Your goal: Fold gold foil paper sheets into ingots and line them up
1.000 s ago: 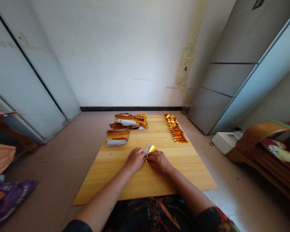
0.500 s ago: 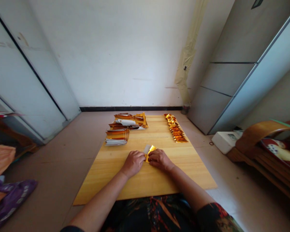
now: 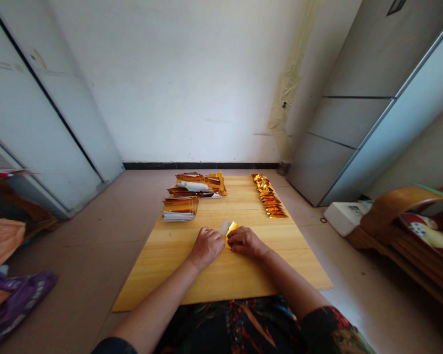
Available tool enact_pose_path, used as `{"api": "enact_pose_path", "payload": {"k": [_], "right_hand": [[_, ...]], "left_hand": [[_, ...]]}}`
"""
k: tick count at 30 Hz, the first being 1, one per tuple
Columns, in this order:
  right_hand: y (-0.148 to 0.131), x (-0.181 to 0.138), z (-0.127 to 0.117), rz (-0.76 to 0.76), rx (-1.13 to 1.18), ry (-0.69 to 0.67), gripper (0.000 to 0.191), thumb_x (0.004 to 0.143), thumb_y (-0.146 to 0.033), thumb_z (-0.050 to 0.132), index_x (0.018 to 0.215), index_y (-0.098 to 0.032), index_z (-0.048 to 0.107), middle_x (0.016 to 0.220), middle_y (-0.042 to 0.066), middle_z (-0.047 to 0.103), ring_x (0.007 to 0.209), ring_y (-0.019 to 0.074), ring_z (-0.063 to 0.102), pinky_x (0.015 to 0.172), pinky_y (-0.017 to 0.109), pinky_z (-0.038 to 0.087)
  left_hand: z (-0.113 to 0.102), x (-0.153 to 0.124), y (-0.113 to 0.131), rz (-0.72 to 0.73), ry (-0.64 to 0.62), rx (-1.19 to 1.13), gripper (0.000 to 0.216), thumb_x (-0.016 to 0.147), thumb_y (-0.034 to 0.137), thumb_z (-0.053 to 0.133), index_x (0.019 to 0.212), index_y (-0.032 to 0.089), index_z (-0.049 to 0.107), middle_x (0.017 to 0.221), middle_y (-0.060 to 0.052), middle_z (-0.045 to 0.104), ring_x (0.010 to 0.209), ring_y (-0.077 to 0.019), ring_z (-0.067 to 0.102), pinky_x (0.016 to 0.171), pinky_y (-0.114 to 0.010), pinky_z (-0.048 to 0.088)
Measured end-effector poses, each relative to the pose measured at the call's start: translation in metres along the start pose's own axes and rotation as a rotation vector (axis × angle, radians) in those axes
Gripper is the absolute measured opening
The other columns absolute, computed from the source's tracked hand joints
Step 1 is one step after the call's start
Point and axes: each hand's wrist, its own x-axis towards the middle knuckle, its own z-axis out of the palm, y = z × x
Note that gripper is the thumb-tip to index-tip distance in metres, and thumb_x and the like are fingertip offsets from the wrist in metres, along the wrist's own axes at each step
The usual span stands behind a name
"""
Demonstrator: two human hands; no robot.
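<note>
On the wooden board, a small piece of shiny gold foil paper [image 3: 233, 226] with a pale, whitish part lies between my two hands. My left hand [image 3: 206, 245] has its fingers curled and pressed on the paper's left side. From the right, my right hand [image 3: 247, 242] pinches the other side, its fingers bent over it. The fingertips hide the paper's lower part. Further back on the left are a banded stack of gold and white paper [image 3: 180, 209] and a larger pile of similar paper [image 3: 195, 187]. A row of folded gold foil pieces [image 3: 269, 196] runs along the right side.
The wooden board [image 3: 280, 270] reaches close to my lap. Beyond it are a white wall [image 3: 192, 98] and a grey refrigerator [image 3: 328, 128]. A white box [image 3: 342, 219] and a wooden seat [image 3: 387, 221] stand right; a purple bag [image 3: 22, 300] lies left.
My left hand has shifted slightly right, closer to my right hand. Both hands stay on the foil paper; the stacks and the row look the same.
</note>
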Motion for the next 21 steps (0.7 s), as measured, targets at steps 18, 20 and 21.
{"api": "enact_pose_path", "payload": {"k": [18, 20, 21], "right_hand": [[-0.004, -0.008, 0.004, -0.037, -0.16, 0.019, 0.017, 0.088, -0.029, 0.052, 0.09, -0.023, 0.068, 0.108, 0.004, 0.067, 0.098, 0.0158, 0.059, 0.086, 0.027, 0.038], [-0.004, -0.005, 0.007, 0.004, -0.146, 0.04, 0.016, 0.087, -0.026, 0.053, 0.086, -0.022, 0.068, 0.102, 0.004, 0.069, 0.093, 0.0152, 0.06, 0.083, 0.026, 0.039], [-0.004, -0.001, 0.008, 0.053, -0.14, 0.047, 0.015, 0.086, -0.024, 0.053, 0.082, -0.022, 0.068, 0.095, 0.003, 0.07, 0.088, 0.0145, 0.061, 0.081, 0.025, 0.039]], "left_hand": [[-0.017, -0.018, -0.004, 0.061, -0.066, -0.144, 0.025, 0.084, 0.022, 0.052, 0.105, 0.029, 0.064, 0.115, -0.001, 0.064, 0.104, -0.0189, 0.056, 0.101, -0.046, 0.026], [-0.018, -0.019, -0.006, 0.056, -0.088, -0.147, 0.026, 0.083, 0.023, 0.053, 0.106, 0.031, 0.063, 0.117, 0.0, 0.064, 0.106, -0.0195, 0.055, 0.101, -0.047, 0.026], [-0.018, -0.019, -0.006, 0.051, -0.095, -0.146, 0.026, 0.083, 0.023, 0.053, 0.106, 0.031, 0.063, 0.117, 0.0, 0.064, 0.106, -0.0198, 0.055, 0.101, -0.047, 0.026]]}}
